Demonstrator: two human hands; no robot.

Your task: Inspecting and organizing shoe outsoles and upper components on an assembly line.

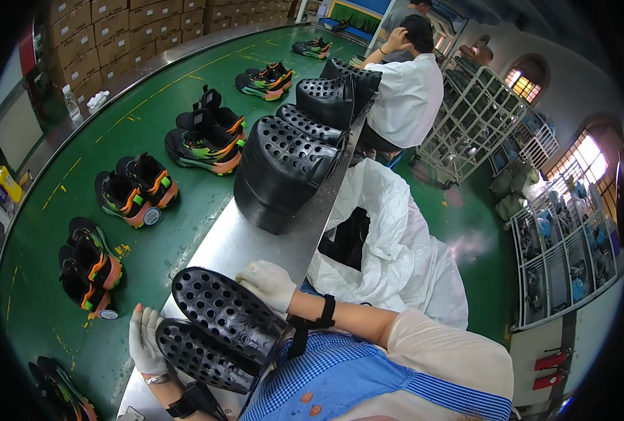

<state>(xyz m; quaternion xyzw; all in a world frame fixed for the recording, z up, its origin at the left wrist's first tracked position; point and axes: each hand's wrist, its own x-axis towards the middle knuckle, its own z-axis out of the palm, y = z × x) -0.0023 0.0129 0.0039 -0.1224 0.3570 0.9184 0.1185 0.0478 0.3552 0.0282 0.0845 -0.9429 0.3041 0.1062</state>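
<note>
Left hand [146, 342], gloved, wraps the outer edge of the lower perforated black sole [201, 356]; grip clamped on it. Right hand [268, 283], gloved, rests over the top of the upper perforated black sole [226, 309]; grip closed on it. Both soles sit against the apron [340, 372], at the near end of the steel bench [245, 242]. Stacked black soles [278, 172] stand further along. Judgement: keep the pair aligned edge to edge, thumbs clear of the holes. Conveyor [179, 210] carries shoe pairs [135, 189].

L hand [146, 342], R hand [266, 283], gripping perforated insoles [221, 330]
</note>
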